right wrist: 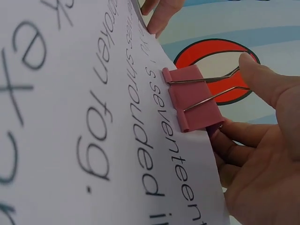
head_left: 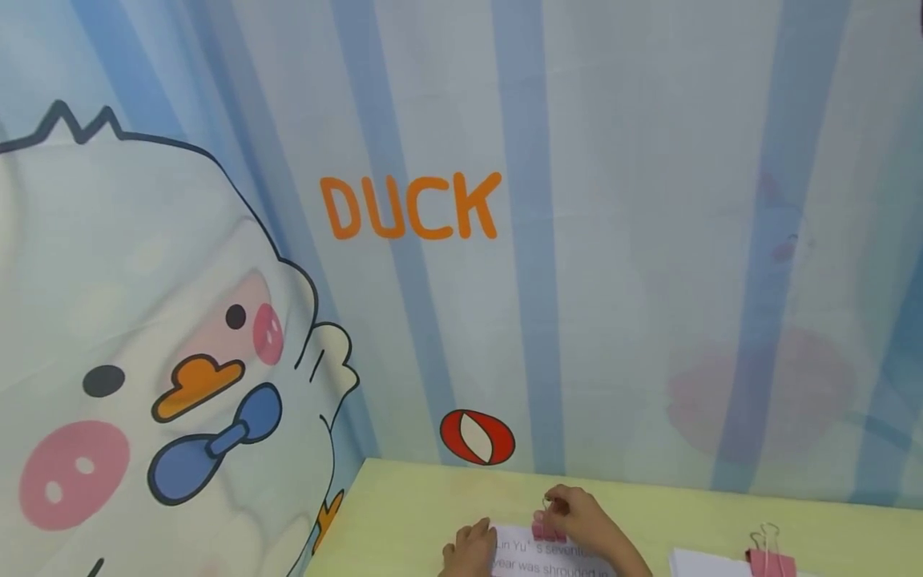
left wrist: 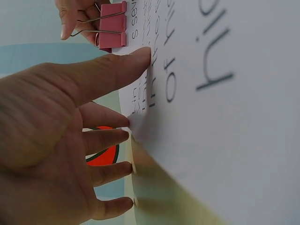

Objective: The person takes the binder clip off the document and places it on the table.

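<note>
Plainly, right fingers [right wrist: 248, 132] pinching pink clip [right wrist: 192, 93], left fingers [left wrist: 103, 117] spread, 2nd clip [head_left: 786, 564] head-view only.

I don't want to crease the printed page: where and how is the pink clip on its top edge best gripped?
Probably pinch the wire handle of the pink clip, thumb on the outer end, fingers behind, coming from beyond the top edge of the printed page: the handle juts that way, while the clip's lip lies on the page.

The left hand [head_left: 470, 553] I can see is bare, with slim fingers [left wrist: 112, 173] and a long thumb [left wrist: 110, 72]; the right hand [head_left: 582, 517] and wrist [head_left: 626, 554] are bare too.
</note>
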Tool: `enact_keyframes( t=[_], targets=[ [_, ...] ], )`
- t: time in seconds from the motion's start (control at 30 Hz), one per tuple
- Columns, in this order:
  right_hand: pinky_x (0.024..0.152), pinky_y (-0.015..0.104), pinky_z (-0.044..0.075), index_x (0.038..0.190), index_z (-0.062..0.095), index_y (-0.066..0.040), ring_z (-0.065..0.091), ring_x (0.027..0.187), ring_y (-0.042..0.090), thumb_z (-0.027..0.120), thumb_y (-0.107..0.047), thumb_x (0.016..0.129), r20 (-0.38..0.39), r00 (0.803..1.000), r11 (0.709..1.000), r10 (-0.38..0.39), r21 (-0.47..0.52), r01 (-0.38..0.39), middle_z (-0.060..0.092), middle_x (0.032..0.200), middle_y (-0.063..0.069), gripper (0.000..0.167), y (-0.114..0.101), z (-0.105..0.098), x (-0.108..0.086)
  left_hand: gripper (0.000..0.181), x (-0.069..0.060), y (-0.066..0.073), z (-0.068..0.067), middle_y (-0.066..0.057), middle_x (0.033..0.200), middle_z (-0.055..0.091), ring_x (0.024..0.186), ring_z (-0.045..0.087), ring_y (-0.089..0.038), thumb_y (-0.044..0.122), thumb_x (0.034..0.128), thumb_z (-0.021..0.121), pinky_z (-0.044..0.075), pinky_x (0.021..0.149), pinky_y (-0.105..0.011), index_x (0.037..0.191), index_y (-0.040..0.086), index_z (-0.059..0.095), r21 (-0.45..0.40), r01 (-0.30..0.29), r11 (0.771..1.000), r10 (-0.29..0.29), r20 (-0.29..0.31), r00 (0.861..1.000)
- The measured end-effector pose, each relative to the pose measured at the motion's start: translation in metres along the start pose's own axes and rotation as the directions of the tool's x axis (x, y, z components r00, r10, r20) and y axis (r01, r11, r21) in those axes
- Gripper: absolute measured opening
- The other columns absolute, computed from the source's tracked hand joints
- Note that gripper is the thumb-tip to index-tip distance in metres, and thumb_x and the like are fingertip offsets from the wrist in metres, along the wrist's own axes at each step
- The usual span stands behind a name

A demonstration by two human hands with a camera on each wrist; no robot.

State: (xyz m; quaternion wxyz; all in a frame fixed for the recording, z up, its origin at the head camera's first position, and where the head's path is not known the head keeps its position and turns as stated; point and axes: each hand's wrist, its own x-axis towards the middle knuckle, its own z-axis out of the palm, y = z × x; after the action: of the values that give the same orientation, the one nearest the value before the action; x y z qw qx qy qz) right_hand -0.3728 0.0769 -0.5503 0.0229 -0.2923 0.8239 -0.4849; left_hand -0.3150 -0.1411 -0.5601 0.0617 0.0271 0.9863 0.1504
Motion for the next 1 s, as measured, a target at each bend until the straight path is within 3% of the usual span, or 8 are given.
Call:
enact_keyframes(
  t=[0.23,0.57,0.83,1.0],
  targets=[
    [0.076,0.039,0.056,0.109,0.066,0.013,0.066,0.087,0.028,0.073,-0.018,0.094,-0.042,0.999,0.999,-0.023,-0.047,0.021,0.07,0.095,0.012,0.035,-0.006,0.002,-0.003,0.071,-0.002,0.006,-0.005,-0.016,0.14,0.053,0.128,0.046,-0.042,0.027,0.0711,0.093,0.038,0.102,-0.066,0.128,-0.003,0.063,-0.051,0.039,0.998,-0.036,0.059,0.998],
    [0.079,0.038,0.056,0.111,0.066,0.013,0.067,0.088,0.027,0.071,-0.011,0.094,-0.075,0.997,1.0,-0.01,-0.001,0.01,0.071,0.097,0.011,0.03,-0.002,0.005,-0.01,0.074,-0.011,0.009,-0.003,-0.017,0.141,0.052,0.13,0.043,-0.042,0.024,0.0713,0.093,0.034,0.105,-0.067,0.131,-0.004,0.061,-0.091,0.035,0.995,-0.03,0.056,0.998],
    [0.082,0.038,0.053,0.11,0.07,0.007,0.063,0.086,0.017,0.072,-0.01,0.093,-0.205,0.978,0.997,0.032,-0.056,-0.044,0.069,0.091,0.001,0.024,-0.002,0.007,-0.008,0.076,-0.007,0.009,-0.002,-0.019,0.145,0.05,0.136,0.039,-0.044,0.024,0.0727,0.092,0.029,0.109,-0.068,0.135,-0.005,0.059,-0.137,0.063,0.989,-0.052,0.081,0.995],
    [0.084,0.041,0.053,0.11,0.069,0.009,0.064,0.086,0.017,0.072,-0.008,0.092,-0.26,0.964,0.997,0.058,-0.031,-0.069,0.069,0.089,0.001,0.024,-0.005,0.008,-0.006,0.077,-0.006,0.006,0.0,-0.018,0.145,0.05,0.136,0.039,-0.044,0.025,0.0721,0.093,0.029,0.11,-0.067,0.135,-0.005,0.059,-0.148,0.074,0.986,-0.063,0.079,0.995]
  ],
)
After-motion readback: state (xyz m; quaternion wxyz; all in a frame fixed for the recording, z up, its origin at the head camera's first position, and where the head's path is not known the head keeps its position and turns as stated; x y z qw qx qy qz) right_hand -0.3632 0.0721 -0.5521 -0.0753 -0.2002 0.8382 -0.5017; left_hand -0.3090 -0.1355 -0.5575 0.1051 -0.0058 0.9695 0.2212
